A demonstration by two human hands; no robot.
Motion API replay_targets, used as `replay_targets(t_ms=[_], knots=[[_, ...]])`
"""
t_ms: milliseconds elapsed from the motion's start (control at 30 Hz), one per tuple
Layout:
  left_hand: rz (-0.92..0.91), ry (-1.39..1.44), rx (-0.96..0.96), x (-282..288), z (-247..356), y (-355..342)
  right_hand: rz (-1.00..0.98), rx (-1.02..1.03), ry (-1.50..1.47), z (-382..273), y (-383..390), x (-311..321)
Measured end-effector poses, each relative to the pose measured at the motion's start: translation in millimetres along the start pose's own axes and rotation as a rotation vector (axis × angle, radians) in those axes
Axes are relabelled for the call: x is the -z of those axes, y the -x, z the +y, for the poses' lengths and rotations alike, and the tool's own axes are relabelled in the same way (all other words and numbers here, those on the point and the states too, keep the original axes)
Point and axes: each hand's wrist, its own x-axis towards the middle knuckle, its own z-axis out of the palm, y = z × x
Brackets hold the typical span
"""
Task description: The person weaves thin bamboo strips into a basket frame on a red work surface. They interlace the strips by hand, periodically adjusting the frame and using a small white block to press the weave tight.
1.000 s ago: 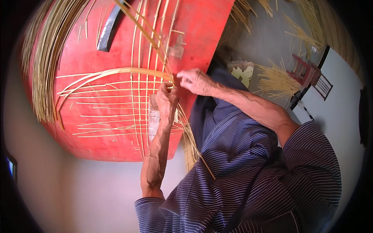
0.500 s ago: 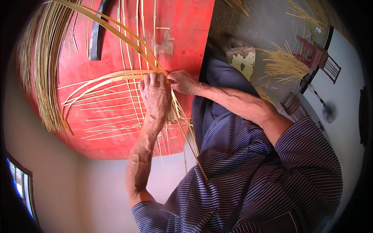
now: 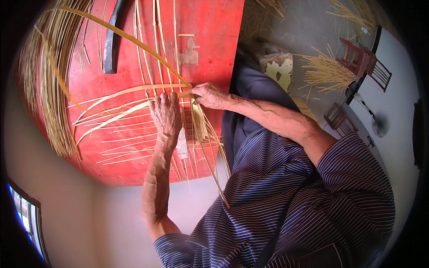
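On a red table [image 3: 214, 40], thin split bamboo strips lie crosswise, partly woven into a lattice [image 3: 199, 127]. My right hand [image 3: 210, 95] pinches a long bamboo strip [image 3: 129, 36] at the lattice's far corner; that strip arcs up to the upper left. My left hand [image 3: 166, 117] is to its left, fingers bent down over a pale strip [image 3: 120, 112] that bends away leftward. Whether those fingertips grip it or only press on it is partly hidden. Below the left hand's wrist lies a whitish flat block [image 3: 182, 145] on the strips.
A thick bundle of thin strips [image 3: 56, 89] hangs along the table's left side. A dark curved blade [image 3: 111, 49] lies near the far edge. On the floor to the right are a worn box [image 3: 278, 71], cut strips [image 3: 328, 73], and small wooden chairs [image 3: 357, 58].
My left hand has slid left, away from the right hand, uncovering the whitish block and part of the lattice. One long strip no longer runs beside the other at the top. The right hand barely moved.
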Motion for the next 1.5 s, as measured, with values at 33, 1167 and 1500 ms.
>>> replay_targets(t_ms=[33, 1167, 1500], knots=[[-0.027, 0.018, 0.039, 2, 3, 0, 0.007, -0.002, -0.006, 1, 0, 1], [0.234, 0.280, 0.184, -20, -31, -22, 0.003, 0.208, 0.186, 6, -5, 1], [0.043, 0.112, 0.132, -26, -37, -21, 0.031, 0.194, 0.133, 14, -3, -3]])
